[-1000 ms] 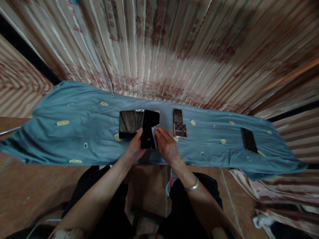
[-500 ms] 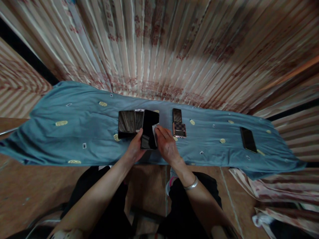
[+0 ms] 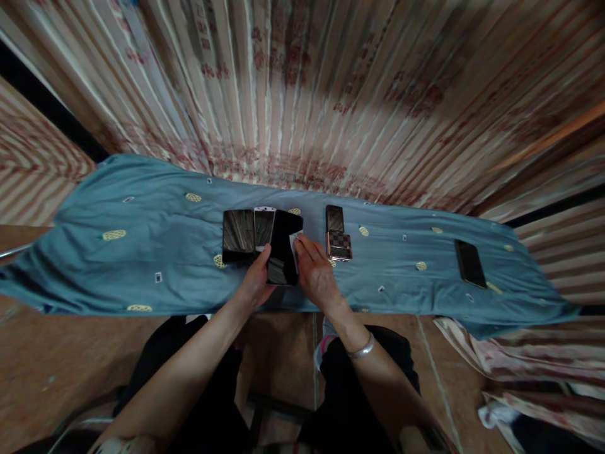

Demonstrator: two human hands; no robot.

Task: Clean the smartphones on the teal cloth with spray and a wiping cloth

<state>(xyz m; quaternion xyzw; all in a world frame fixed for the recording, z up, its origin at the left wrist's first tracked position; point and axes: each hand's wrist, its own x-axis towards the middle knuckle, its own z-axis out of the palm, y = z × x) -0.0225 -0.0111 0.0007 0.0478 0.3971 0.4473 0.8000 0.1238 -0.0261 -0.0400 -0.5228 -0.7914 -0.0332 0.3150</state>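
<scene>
My left hand is closed on the lower left side of a large black phone, its thumb lying along the edge. The phone is tilted, with its dark glossy face up. At its right edge my right hand pinches a small white piece, paper or cloth, and presses it to the phone. Just left of the held phone lie a white-framed phone and a black tablet, side by side. The held phone overlaps part of the white-framed one in view.
A blue cloth with yellow prints covers the long table. Right of my hands lie a small dark phone and a checkered phone. Another black phone lies far right. Pleated curtains hang behind the table.
The held phone tilts slightly more, and more of the white-framed phone shows beside it. My right hand and the white piece have shifted slightly up along the phone's edge.
</scene>
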